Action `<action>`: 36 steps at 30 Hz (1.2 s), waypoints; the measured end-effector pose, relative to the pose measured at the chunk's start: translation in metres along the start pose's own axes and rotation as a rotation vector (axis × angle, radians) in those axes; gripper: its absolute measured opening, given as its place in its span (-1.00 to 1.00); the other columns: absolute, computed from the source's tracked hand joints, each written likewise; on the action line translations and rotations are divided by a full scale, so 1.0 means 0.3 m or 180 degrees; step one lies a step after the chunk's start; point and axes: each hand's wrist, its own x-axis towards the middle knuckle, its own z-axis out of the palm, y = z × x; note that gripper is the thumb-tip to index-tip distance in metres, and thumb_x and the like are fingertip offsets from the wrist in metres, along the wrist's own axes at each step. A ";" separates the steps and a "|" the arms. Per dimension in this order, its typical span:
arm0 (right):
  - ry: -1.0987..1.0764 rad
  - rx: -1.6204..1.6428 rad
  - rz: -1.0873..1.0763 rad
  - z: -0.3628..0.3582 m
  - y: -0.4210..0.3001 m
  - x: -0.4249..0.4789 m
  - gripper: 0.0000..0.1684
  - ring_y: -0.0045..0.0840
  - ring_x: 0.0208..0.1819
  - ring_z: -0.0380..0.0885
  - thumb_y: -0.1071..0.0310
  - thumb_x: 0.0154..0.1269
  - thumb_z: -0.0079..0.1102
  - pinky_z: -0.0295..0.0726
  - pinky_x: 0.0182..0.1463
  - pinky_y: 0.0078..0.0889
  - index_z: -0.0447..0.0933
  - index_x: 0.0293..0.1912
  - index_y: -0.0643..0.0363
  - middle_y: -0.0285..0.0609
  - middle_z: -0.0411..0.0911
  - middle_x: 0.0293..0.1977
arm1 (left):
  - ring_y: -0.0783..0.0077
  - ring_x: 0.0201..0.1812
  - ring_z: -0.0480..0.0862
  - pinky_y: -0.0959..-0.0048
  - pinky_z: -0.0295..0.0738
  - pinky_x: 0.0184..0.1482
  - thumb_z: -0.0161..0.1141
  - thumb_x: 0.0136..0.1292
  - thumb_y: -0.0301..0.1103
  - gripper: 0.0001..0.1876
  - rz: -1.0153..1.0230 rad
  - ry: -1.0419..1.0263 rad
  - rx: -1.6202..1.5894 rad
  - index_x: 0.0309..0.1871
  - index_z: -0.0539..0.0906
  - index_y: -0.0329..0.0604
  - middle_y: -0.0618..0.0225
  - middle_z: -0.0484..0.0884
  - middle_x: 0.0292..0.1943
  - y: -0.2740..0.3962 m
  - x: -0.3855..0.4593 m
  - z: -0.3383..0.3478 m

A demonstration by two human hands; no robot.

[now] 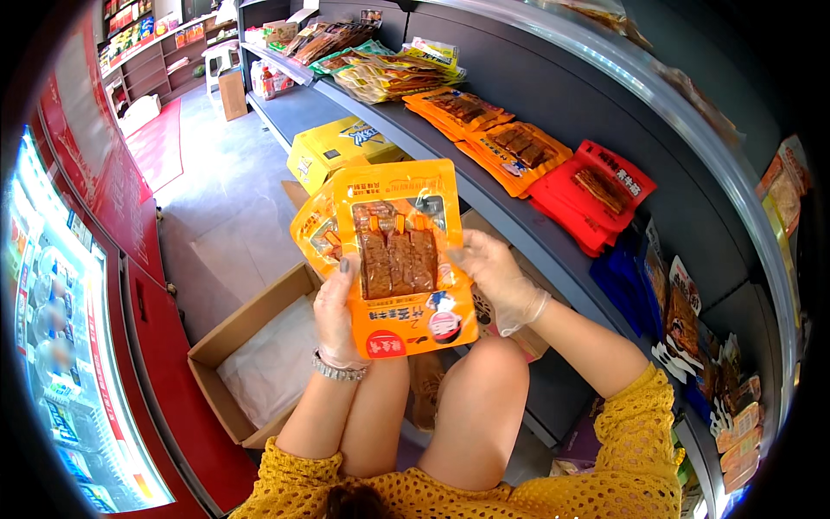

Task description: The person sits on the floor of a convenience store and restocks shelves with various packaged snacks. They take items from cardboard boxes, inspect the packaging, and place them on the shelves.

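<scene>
Several orange snack packets (399,259) with clear windows, brown slabs showing inside, are held fanned out above my knees. My left hand (338,308), in a thin clear glove, grips their left edge with the thumb on the front. On the right edge my gloved right hand (489,269) pinches the packets between thumb and fingers. Similar orange packets (515,152) lie in stacks on the grey shelf, beside a pile of red packets (596,194). The fingers behind the held packets are hidden.
An open cardboard box (227,324) with a white plastic liner stands on the floor at left. A yellow carton (337,146) is below the shelf edge (389,126). Yellow-green packets (389,74) and blue packets (626,285) share the shelving. A lit drinks fridge (71,363) stands at far left.
</scene>
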 end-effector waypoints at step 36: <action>0.2150 -0.2958 -0.1304 -0.486 -0.234 0.315 -0.41 -0.10 0.26 0.32 0.02 0.23 0.15 0.25 0.32 -0.22 0.52 0.07 0.31 0.17 0.36 0.20 | 0.26 0.08 0.58 0.32 0.48 0.18 -0.04 0.17 -0.69 -0.73 0.0741 0.0500 0.0253 -0.07 0.56 -0.44 0.08 0.56 0.10 -0.056 -0.004 0.017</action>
